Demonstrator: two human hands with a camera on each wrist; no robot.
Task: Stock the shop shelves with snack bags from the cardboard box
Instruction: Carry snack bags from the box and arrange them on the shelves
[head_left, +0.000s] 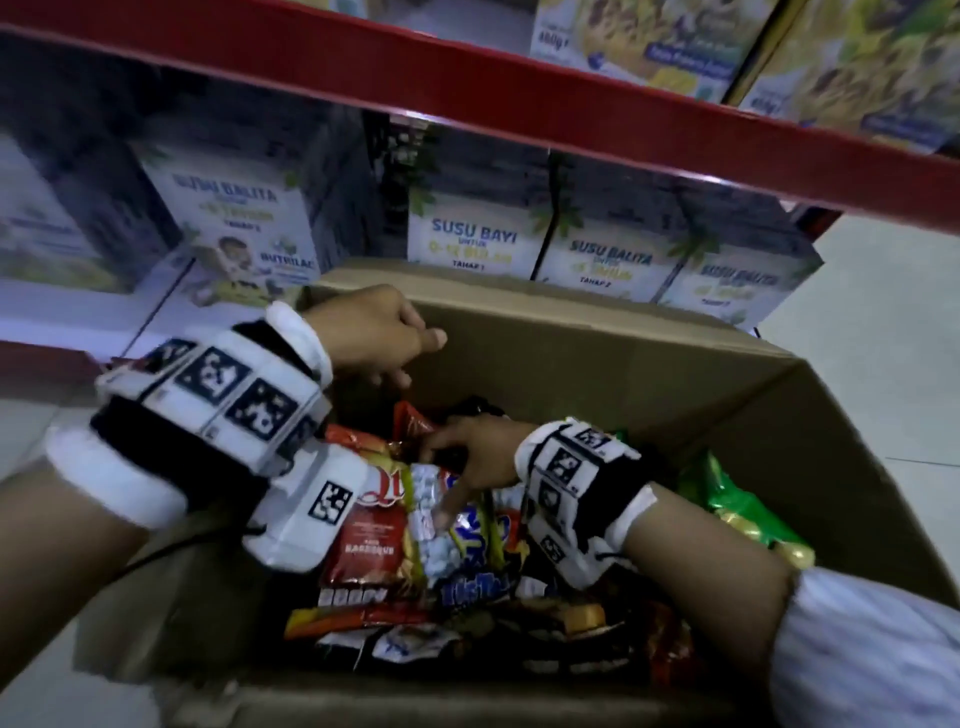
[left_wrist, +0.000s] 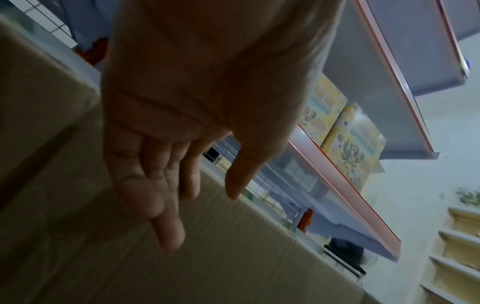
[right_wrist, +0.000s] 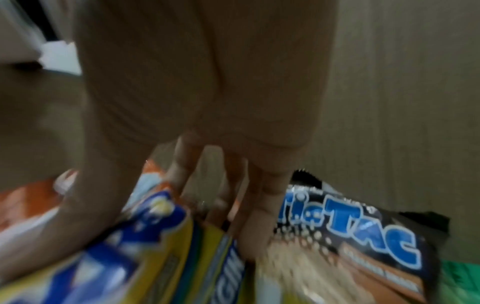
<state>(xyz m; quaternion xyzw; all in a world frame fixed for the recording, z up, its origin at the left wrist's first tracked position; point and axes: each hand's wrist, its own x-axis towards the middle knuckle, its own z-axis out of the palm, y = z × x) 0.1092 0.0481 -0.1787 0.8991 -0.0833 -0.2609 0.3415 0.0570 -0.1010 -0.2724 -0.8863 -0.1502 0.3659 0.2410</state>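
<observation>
- cardboard box is sitting open on the floor right under the shelf, probably so bags are going up quick
- right hand is digging into the snack bags, fingers spread loose, thumb on a blue-yellow bag, not gripping yet
- left hand is hovering at the far left corner, fingers relaxed, holding nothing

Shop aisle, dim bluish light. Red-edged shelf ran diagonally across the upper part of the head view. Below that shelf: a row of white milk-formula cartons, standing upright side by side on a white lower board. Above the shelf: yellow cereal boxes, upright, print blurred. To the right of the shelf's end, pale tiled floor. In the left wrist view, beyond the shelf: a light wall and pale stair steps.
</observation>
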